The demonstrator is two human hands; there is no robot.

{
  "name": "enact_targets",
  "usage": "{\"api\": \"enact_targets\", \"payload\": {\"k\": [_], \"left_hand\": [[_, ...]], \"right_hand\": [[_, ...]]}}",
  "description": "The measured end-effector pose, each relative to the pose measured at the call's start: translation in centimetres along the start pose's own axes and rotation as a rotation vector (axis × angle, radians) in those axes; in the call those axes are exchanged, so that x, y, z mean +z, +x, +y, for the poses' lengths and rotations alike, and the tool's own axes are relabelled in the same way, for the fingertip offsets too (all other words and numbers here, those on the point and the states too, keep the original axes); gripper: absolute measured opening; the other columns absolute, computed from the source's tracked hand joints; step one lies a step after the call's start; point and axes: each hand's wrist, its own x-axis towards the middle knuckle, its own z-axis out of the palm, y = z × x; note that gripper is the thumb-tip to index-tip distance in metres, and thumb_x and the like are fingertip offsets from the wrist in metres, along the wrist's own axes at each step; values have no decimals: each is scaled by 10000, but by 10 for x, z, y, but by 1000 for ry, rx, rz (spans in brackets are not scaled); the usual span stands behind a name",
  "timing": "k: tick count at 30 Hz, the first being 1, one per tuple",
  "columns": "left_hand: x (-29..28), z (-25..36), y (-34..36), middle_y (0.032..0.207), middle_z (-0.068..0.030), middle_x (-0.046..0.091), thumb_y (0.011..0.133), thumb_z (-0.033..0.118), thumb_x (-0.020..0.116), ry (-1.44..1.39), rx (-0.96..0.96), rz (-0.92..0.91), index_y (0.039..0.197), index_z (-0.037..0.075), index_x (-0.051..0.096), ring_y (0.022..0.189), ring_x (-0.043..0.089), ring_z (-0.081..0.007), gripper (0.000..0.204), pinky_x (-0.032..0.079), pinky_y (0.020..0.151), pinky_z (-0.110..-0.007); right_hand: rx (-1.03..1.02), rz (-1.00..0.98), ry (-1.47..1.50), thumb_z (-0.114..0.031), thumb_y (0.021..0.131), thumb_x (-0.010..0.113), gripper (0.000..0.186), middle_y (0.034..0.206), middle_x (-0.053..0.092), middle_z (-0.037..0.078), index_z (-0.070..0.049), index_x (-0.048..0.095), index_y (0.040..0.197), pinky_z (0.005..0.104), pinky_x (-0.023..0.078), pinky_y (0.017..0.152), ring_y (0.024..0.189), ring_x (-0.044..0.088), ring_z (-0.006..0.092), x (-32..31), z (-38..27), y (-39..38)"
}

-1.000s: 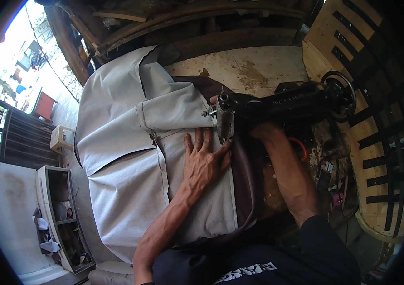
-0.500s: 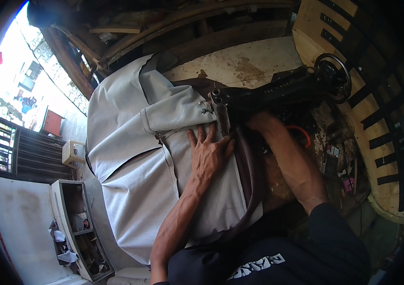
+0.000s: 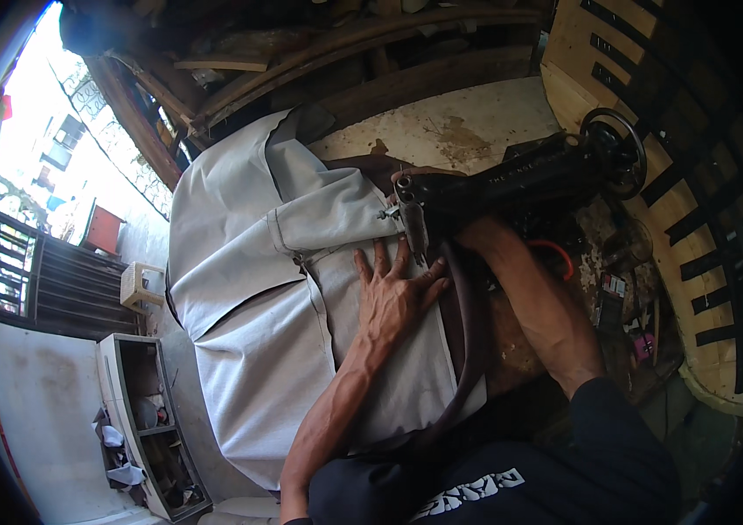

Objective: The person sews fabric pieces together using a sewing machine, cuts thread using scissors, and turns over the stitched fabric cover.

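A large pale grey fabric cover [image 3: 258, 367] with stitched seams and a dark brown strip [image 3: 466, 350] along its right side lies under the head of a black sewing machine [image 3: 511, 179]. My left hand [image 3: 393, 302] rests flat on the cover, fingers spread, just on the near side of the needle area. The thumb points toward the brown strip. My right hand [image 3: 483, 234] reaches beneath the machine's arm. Most of its fingers are hidden there, though a bit of skin shows beyond the arm, close to the machine head.
The machine's handwheel [image 3: 613, 153] stands at the right, close to a wooden frame with black straps [image 3: 695, 254]. Small items, including a pink object [image 3: 643, 344], lie right of my right forearm. A white cabinet [image 3: 148, 420] and a small pale stool [image 3: 139, 287] stand at left.
The view has shifted slightly. My left thumb has spread farther out toward the brown strip. My right arm stays under the machine's arm, and the cover lies nearly the same.
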Motion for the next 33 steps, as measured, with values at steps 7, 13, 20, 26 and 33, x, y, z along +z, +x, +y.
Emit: {"api": "enact_targets", "payload": {"k": [7,13,20,26,33], "left_hand": [[-3,-2,0,1618,-226,403,988,543,601,-22,-10,12,1317,388,730,1505,270,-554,386,140,1184,-763],[-2,-1,1,1626,-219,396,987,552,597,-9,-10,-13,1330,390,721,1508,262,-557,399,134,1187,-763],[0,-5,-7,1637,-213,382,993,563,578,-68,-28,13,1337,386,716,1517,242,-560,412,124,1185,-768],[-15,-5,-63,1635,-216,381,991,522,618,-44,19,-31,1512,374,538,1531,226,-548,548,132,1199,-743],[-52,-13,-141,1629,-200,400,928,483,715,-27,-71,-140,1558,224,488,1549,222,-510,718,150,1220,-703]], "right_hand": [[-32,60,69,-319,1051,594,503,1267,690,183,28,558,1413,408,600,985,1134,709,273,10,-1,5],[150,90,311,-461,1087,502,667,1342,647,216,1,384,1553,421,618,945,1145,708,300,6,-2,9],[26,-45,539,-422,1085,531,698,1351,646,194,-66,272,1627,384,608,934,1190,684,264,-1,0,5],[712,289,-851,-234,1066,583,320,1037,772,71,-14,693,1271,268,554,674,734,668,114,1,-50,-57],[555,333,-897,-252,1031,647,370,963,774,111,20,680,1279,274,561,694,757,709,152,57,-147,-130]]}}
